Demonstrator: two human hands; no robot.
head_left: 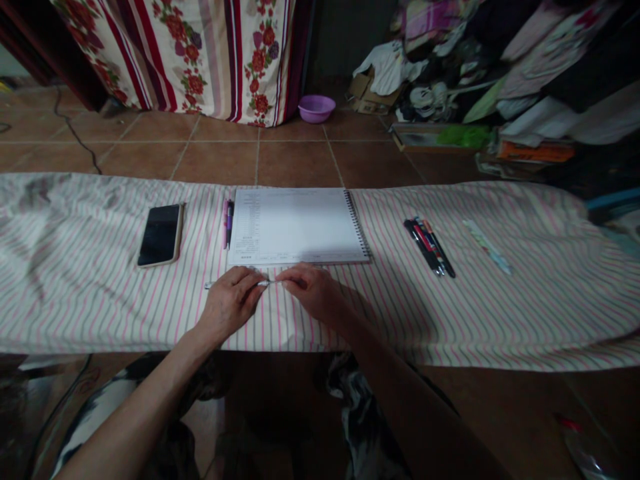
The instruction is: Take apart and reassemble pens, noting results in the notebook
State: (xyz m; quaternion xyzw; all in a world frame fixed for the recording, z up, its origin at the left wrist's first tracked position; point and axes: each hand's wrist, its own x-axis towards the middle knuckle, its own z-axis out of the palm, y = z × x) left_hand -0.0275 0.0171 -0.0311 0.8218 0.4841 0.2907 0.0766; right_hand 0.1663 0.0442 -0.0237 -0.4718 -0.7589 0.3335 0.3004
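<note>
— What's off to the left?
— A phone lies on the table, up and to the left of the left hand and well apart from it. That hand is closed round a slim pen, whose end pokes out past the hand's outer side.
— And the other end?
— The right hand pinches it with narrowed fingertips. The pen lies level between both hands, just over the striped cloth and just below the notebook.
— How is it best handled?
— My judgement: grip close to the middle with both hands and work straight along the pen's length. Stay low over the cloth so that no small part rolls off.
— Farther right?
— A bunch of pens, well apart from the right hand and untouched.
</note>
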